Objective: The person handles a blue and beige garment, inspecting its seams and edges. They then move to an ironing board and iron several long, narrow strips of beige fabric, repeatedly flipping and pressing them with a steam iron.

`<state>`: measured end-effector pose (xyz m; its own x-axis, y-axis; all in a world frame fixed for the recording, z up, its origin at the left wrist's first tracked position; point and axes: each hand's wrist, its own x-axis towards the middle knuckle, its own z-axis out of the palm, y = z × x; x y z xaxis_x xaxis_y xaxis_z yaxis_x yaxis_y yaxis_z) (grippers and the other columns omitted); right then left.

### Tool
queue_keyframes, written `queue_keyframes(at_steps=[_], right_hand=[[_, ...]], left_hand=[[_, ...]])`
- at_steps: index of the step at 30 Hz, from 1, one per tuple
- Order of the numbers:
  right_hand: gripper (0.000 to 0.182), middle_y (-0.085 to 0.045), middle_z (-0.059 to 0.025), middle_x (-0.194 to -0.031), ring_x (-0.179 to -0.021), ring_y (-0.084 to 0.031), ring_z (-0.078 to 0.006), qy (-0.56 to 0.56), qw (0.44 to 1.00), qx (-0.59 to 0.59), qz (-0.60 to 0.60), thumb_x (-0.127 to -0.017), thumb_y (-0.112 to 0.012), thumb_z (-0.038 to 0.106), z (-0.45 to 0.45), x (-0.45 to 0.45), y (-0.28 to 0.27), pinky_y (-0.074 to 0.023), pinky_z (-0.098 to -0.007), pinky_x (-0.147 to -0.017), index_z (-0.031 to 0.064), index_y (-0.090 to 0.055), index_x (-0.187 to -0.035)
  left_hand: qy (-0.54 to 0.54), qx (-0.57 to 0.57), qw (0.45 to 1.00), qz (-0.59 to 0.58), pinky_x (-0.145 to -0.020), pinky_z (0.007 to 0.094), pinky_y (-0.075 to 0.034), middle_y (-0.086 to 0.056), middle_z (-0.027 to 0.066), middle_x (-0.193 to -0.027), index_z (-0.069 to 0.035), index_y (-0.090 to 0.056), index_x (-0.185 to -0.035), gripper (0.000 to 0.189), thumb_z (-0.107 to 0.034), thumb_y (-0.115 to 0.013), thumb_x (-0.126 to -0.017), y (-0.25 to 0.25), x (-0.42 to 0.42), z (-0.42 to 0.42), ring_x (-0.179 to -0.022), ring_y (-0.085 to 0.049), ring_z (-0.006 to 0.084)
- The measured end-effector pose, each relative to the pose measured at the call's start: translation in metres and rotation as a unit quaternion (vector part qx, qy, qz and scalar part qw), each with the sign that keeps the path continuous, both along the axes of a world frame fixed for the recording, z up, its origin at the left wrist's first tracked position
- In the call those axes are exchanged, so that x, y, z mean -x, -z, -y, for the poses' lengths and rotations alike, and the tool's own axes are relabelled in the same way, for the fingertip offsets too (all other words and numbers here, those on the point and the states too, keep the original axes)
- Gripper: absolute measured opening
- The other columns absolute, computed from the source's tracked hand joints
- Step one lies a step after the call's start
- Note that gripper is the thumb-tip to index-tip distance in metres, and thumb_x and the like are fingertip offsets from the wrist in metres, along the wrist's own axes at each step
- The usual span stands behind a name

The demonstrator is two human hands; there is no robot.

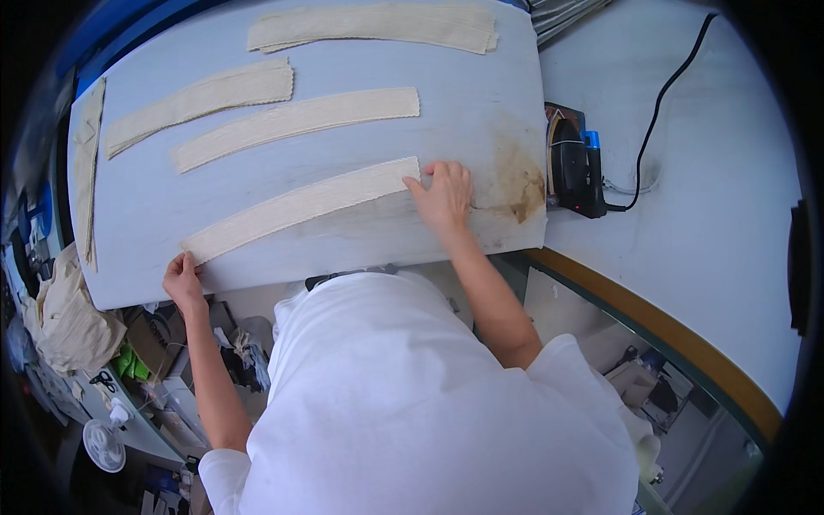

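Observation:
Before me a long cream fabric strip [302,203] with scalloped edges lies at a slant on the white padded ironing surface [360,238]. My left hand [185,280] pinches its near left corner between thumb and fingers. At the other end is my right hand [445,196], with the thumb at the strip's lower corner and the fingers bent just past its end; whether they grip the fabric is unclear. Beyond it, a similar single-looking strip [299,127] lies flat. Farther back are stacked cream strips [199,103] and a wider stack [373,27] along the far edge.
On the right, a black electric iron [570,161] rests on its side on a stand, its black cord [663,96] running up the white table. A brown scorch stain [529,193] marks the padding. More strips [88,174] lie at the left edge, above bundled cream cloth [74,315].

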<state>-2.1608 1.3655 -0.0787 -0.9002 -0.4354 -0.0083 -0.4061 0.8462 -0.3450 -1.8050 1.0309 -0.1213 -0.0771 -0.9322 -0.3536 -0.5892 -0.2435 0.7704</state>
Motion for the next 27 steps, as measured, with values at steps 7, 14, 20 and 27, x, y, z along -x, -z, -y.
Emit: queue_keyframes(at_steps=[7, 14, 20, 27], right_hand=[[0.026, -0.07, -0.0116, -0.085, -0.075, -0.064, -0.0193, 0.146, 0.943, 0.233, 0.19, -0.08, -0.078, 0.02, 0.009, 0.013, 0.01, -0.0513, -0.0333, -0.069, 0.0019, -0.068, -0.095], [0.024, -0.069, -0.0044, -0.08, -0.072, -0.061, -0.0095, 0.131, 0.922, 0.328, 0.16, -0.085, -0.074, 0.017, 0.023, 0.095, 0.022, -0.0503, -0.0245, -0.068, -0.0039, -0.069, -0.096], [0.024, -0.07, -0.0062, -0.08, -0.071, -0.063, -0.0112, 0.161, 0.94, 0.272, 0.131, -0.085, -0.074, 0.018, 0.041, 0.12, 0.027, -0.0509, -0.0256, -0.069, -0.0032, -0.069, -0.095], [0.024, -0.07, -0.0069, -0.08, -0.072, -0.064, -0.0125, 0.142, 0.957, 0.223, 0.119, -0.084, -0.074, 0.019, 0.039, 0.127, 0.05, -0.0513, -0.0276, -0.07, -0.0026, -0.069, -0.094]], left_hand=[[-0.017, 0.016, 0.993, -0.118, -0.057, 0.0245, -0.045, -0.064, 0.0027, -0.076, 0.002, -0.068, -0.096, 0.017, -0.014, -0.067, -0.092, -0.017, 0.023, 0.026, -0.062, -0.055, 0.0096], [0.023, 0.037, 0.988, -0.146, -0.055, 0.0249, -0.046, -0.063, 0.0047, -0.074, 0.004, -0.067, -0.096, 0.017, -0.012, -0.068, -0.09, -0.034, 0.137, 0.068, -0.06, -0.056, 0.0111], [0.028, 0.131, 0.991, -0.029, -0.062, 0.0315, -0.049, -0.067, 0.0088, -0.071, 0.003, -0.069, -0.083, 0.017, -0.013, -0.071, -0.084, -0.009, 0.166, 0.073, -0.063, -0.06, 0.0154], [0.028, 0.147, 0.987, 0.058, -0.072, 0.0384, -0.052, -0.068, 0.0152, -0.08, 0.002, -0.068, -0.083, 0.015, -0.013, -0.068, -0.082, -0.019, 0.18, 0.064, -0.073, -0.065, 0.0269]])
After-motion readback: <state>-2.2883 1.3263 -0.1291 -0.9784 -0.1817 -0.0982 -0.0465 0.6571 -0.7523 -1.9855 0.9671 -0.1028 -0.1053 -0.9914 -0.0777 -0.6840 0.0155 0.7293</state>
